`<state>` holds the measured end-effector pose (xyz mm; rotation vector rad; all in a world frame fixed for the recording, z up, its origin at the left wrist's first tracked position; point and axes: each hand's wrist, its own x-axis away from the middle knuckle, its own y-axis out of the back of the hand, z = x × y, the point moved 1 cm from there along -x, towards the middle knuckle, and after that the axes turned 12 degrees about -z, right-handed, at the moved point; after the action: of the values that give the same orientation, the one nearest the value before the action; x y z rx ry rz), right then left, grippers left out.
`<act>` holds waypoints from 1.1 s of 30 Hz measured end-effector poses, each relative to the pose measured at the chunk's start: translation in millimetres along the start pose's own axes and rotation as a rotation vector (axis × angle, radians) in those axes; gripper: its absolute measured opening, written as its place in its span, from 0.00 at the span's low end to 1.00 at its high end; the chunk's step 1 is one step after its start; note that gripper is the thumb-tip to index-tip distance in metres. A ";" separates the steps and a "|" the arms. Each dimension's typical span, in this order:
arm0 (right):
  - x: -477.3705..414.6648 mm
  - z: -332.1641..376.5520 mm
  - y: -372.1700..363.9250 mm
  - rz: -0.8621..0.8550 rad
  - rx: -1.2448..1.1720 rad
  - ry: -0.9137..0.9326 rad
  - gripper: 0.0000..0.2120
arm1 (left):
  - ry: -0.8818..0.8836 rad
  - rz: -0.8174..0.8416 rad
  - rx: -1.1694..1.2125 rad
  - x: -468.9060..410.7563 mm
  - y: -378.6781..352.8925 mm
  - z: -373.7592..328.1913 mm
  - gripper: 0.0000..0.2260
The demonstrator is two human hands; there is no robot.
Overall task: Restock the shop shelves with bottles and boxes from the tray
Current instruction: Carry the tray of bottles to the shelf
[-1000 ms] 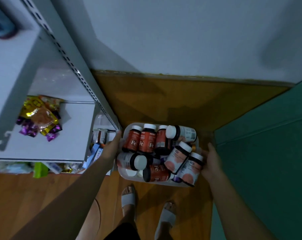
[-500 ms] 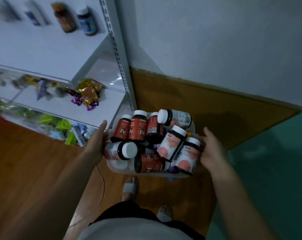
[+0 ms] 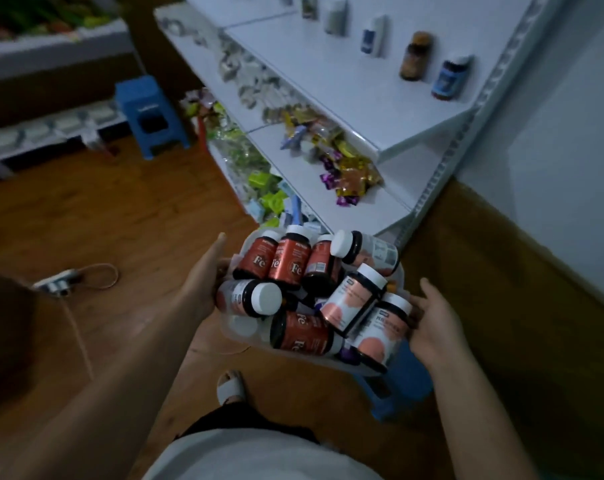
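A translucent white tray (image 3: pixel 241 331) is piled with several supplement bottles: dark ones with red "Fe" labels (image 3: pixel 289 260) and white-capped ones with pink labels (image 3: pixel 351 300). My left hand (image 3: pixel 203 271) grips the tray's left side, thumb up along the rim. On the right side my right hand (image 3: pixel 432 323) holds it, with the fingers underneath hidden. The tray hangs in the air just in front of the white shop shelves (image 3: pixel 328 77), below the top shelf.
The top shelf carries a brown bottle (image 3: pixel 414 57), a blue bottle (image 3: pixel 449 77) and others in a row. Wrapped sweets (image 3: pixel 349 171) lie on the shelf below. One blue stool (image 3: pixel 148 112) stands far left, another (image 3: pixel 404 386) under the tray. A power strip (image 3: pixel 61 280) lies on the floor.
The tray has risen from near the floor while both hands keep hold of it. My view has swung left, so more of the shelves and the room shows.
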<state>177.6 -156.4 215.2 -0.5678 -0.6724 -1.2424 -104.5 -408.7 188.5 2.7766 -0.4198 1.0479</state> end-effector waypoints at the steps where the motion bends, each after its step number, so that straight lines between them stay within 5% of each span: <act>1: 1.5 -1.5 -18.7 0.026 0.015 0.003 0.23 | 0.007 -0.014 0.017 -3.3 17.3 -2.4 0.44; 18: 15.3 -30.3 -361.8 0.167 0.296 0.021 0.23 | -0.051 -0.256 0.150 -101.4 255.1 -113.5 0.37; 33: -50.9 25.7 -601.2 0.318 0.438 0.007 0.19 | -0.017 -0.461 0.267 -225.2 309.4 -217.3 0.37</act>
<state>-419.7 -245.1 213.3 -0.2893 -0.7864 -0.7684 -497.2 -605.8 212.0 2.8916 0.3750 1.0227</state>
